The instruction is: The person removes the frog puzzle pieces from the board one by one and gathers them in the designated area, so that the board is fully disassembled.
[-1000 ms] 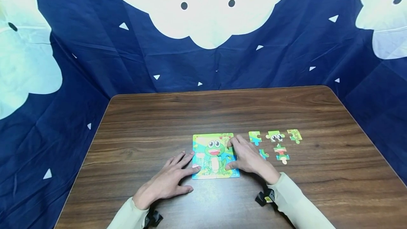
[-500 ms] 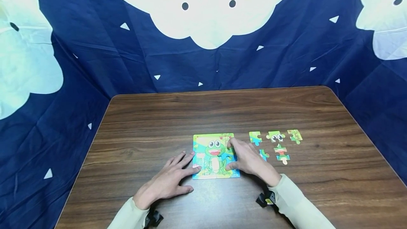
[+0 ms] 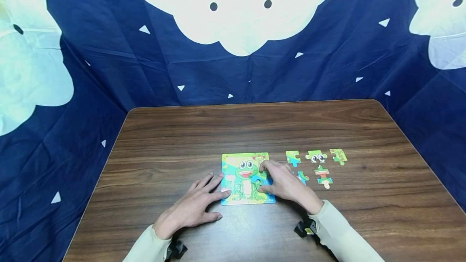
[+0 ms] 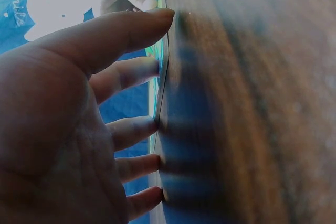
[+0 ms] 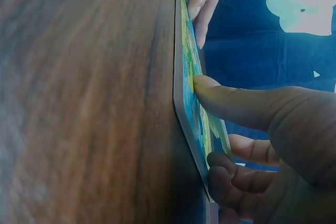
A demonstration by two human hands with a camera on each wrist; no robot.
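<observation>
Blue cloth (image 3: 204, 76) hangs behind the table (image 3: 182, 140); on it lies the puzzle (image 3: 246, 179), loose pieces (image 3: 323, 176) to its right. Left hand (image 3: 194, 204), spread, gripping nothing, rests on its left edge: press evenly. Right hand (image 3: 285, 181), curled, pinches a tilted piece (image 5: 222, 136) at its right side: raise gently.

The puzzle board (image 3: 247, 201) lies on the counter (image 3: 164, 132), just below the frame's centre. The left hand (image 3: 193, 207) touches its left side. The right hand (image 3: 285, 181) reaches over its right edge, a tilted piece (image 5: 221, 134) at its fingers. Farther right lie loose pieces (image 3: 323, 177), three above two. Cloth (image 3: 204, 72) hangs behind the counter.
</observation>
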